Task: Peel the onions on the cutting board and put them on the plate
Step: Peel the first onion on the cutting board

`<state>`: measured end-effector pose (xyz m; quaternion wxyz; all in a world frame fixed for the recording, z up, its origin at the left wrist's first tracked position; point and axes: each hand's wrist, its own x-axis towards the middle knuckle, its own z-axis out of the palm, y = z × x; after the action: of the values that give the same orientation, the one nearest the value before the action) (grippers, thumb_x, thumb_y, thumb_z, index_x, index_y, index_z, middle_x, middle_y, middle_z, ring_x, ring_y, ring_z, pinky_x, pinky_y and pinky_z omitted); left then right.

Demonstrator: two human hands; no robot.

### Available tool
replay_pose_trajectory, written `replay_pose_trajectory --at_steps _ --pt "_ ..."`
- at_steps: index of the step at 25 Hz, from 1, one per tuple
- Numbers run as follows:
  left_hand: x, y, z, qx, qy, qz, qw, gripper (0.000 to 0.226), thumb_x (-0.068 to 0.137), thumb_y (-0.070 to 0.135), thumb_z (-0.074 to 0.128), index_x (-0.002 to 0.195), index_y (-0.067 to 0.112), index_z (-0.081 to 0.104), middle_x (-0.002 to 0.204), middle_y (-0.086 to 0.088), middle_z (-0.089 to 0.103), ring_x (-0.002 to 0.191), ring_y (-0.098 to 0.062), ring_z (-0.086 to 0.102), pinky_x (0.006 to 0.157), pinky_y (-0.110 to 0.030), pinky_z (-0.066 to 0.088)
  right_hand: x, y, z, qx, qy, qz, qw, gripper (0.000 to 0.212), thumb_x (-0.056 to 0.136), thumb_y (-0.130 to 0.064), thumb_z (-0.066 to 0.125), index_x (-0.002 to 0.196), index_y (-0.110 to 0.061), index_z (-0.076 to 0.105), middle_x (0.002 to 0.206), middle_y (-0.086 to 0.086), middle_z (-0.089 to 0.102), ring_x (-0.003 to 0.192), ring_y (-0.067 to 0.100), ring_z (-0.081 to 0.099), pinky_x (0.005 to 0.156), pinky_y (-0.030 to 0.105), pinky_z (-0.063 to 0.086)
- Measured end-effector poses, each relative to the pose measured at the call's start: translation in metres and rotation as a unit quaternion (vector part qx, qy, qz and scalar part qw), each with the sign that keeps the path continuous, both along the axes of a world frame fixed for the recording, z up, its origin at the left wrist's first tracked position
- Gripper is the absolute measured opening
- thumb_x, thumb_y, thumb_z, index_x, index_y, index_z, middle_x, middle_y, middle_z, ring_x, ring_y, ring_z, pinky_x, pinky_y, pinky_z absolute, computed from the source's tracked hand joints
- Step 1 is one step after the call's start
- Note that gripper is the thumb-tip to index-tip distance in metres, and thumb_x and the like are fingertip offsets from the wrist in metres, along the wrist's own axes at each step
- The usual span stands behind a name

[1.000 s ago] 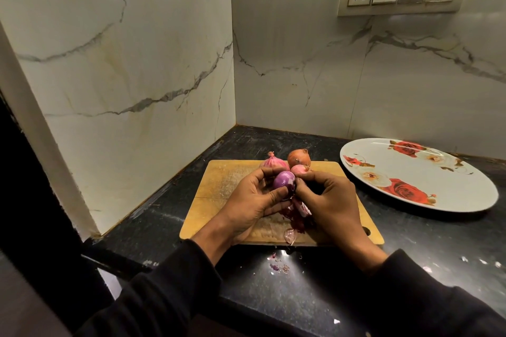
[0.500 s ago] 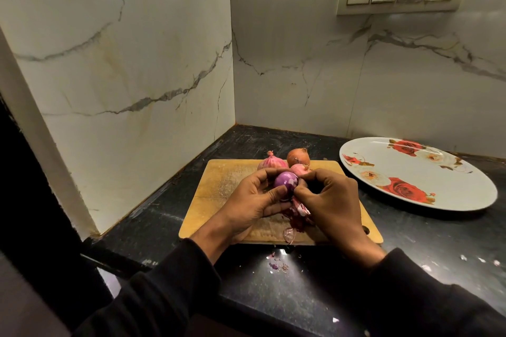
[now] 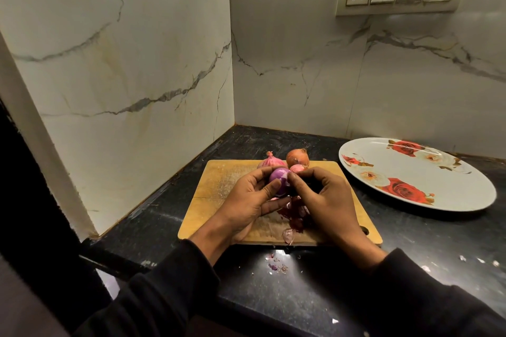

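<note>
Head camera showed you partway through the first onion, by my reading. Your left hand [image 3: 247, 197] cupped the purple onion [image 3: 279, 178] with curled fingers, above the cutting board [image 3: 219, 180], and its visible face looked smooth and mostly bare. Your right hand [image 3: 320, 194] pinched at the onion's near side, apparently lifting skin. Loose peel [image 3: 294, 216] lay on the board beneath. Three more onions [image 3: 298, 158] sat at the board's far edge, all apparently unpeeled. The plate [image 3: 465, 200] to the right held nothing, so nearly all the peeling and every transfer remained.
</note>
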<state>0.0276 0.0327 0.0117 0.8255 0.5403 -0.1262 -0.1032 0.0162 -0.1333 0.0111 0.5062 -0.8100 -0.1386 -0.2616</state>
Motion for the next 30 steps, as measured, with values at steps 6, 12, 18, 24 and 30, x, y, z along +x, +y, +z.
replay_pose_trajectory --at_steps 6,12,18,24,30 --pt "0.0001 -0.0014 -0.0013 0.003 -0.001 0.008 1.000 0.028 0.093 0.004 0.057 0.120 0.007 0.064 0.112 -0.007 0.073 0.104 -0.021 0.071 0.081 -0.032 0.062 -0.0003 -0.0028 0.0024 -0.060 -0.007 -0.014 0.998 0.009 0.091 -0.018 0.070 0.087 -0.021 0.077 0.074 -0.010 0.072 0.069 0.002 0.067 0.058 0.016 0.051" --pt "-0.0007 0.0000 -0.0027 0.037 -0.023 0.011 0.999 0.044 0.081 0.015 0.065 0.124 0.009 0.064 0.124 -0.013 0.068 0.110 -0.025 0.069 0.087 -0.038 0.061 -0.0021 -0.0035 0.0053 -0.130 -0.023 -0.034 0.991 0.006 0.086 -0.010 0.073 0.082 -0.014 0.076 0.067 -0.008 0.067 0.060 0.000 0.059 0.054 0.008 0.040" --pt "-0.0023 -0.0004 -0.0001 0.022 -0.016 0.004 1.000 0.039 0.081 0.016 0.063 0.120 0.010 0.066 0.121 -0.012 0.069 0.104 -0.022 0.071 0.081 -0.032 0.063 0.0005 -0.0057 0.0034 -0.167 -0.064 -0.038 0.983 0.007 0.080 -0.004 0.076 0.078 -0.010 0.073 0.066 -0.003 0.066 0.057 0.008 0.058 0.055 0.021 0.047" --pt "-0.0034 0.0009 0.0016 -0.022 0.020 -0.009 1.000 0.031 0.083 0.018 0.062 0.111 0.008 0.071 0.120 -0.016 0.070 0.105 -0.026 0.071 0.073 -0.027 0.062 0.0009 -0.0078 0.0027 -0.042 -0.012 -0.017 0.999 0.015 0.084 -0.005 0.073 0.080 -0.019 0.074 0.068 -0.004 0.070 0.064 0.013 0.068 0.060 0.034 0.058" --pt "0.0009 0.0009 0.0002 -0.034 0.034 -0.002 0.999 0.034 0.085 0.019 0.061 0.116 0.008 0.069 0.127 -0.018 0.067 0.111 -0.027 0.069 0.080 -0.032 0.063 0.0024 -0.0054 -0.0014 -0.009 0.022 0.009 1.000 0.017 0.091 -0.028 0.069 0.105 -0.022 0.074 0.093 -0.011 0.073 0.088 0.006 0.071 0.077 0.030 0.061"
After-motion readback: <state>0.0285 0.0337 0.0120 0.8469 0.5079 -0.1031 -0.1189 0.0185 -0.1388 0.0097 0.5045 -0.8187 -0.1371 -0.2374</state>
